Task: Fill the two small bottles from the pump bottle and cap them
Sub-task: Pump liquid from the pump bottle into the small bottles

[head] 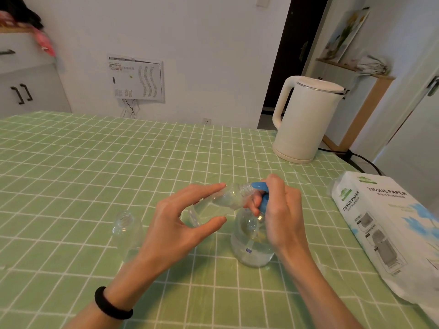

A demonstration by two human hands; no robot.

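A clear pump bottle [251, 243] with a blue spray head [260, 186] stands on the green checked tablecloth, partly filled with clear liquid. My right hand [280, 214] grips its blue head and trigger. My left hand [183, 222] holds a small clear bottle [221, 203] tilted on its side between thumb and fingers, its open mouth against the blue nozzle. A second small clear bottle [127, 230] stands upright and uncapped to the left, partly behind my left wrist. I see no caps.
A white electric kettle [306, 119] stands at the back right, its black cord [361, 160] trailing off the table's right edge. A white pack of tissue paper [389, 236] lies at the right. The table [71, 174] stretches left and far.
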